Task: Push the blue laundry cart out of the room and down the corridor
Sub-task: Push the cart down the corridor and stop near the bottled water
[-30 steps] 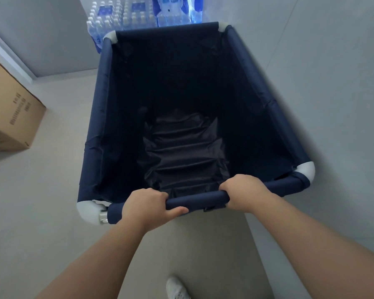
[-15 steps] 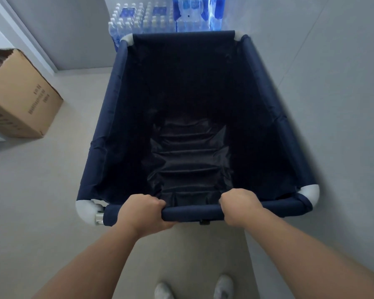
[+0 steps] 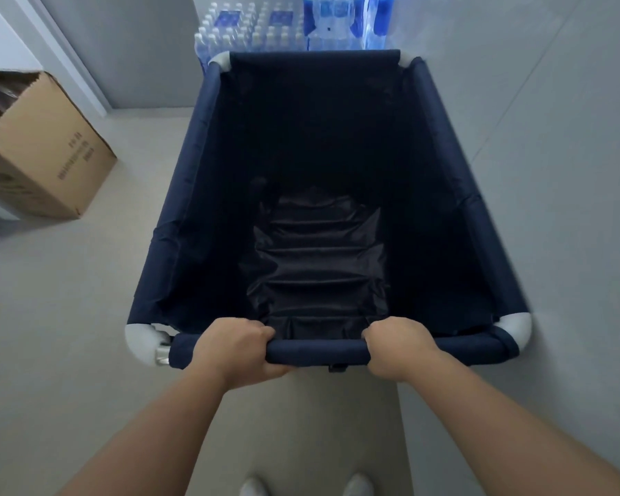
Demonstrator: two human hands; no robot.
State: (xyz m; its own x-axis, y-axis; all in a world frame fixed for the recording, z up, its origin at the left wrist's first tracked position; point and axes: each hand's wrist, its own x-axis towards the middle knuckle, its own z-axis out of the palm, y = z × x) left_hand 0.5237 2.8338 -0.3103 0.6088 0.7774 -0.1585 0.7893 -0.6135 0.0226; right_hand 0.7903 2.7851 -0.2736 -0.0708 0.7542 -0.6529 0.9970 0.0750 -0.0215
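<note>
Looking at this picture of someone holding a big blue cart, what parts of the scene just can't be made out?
Head view only:
- The laundry cart wheels: hidden beneath its fabric body.
- Fingertips of the left hand and right hand: curled under the handle bar.
- Print on the cardboard box: too small; its left side is cut off by the frame edge.
- Water bottles: partly behind the cart, tops cropped.
- Shoes: cropped at the bottom edge.

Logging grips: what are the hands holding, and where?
Left hand and right hand both grip the blue laundry cart by its near top rail.
</note>
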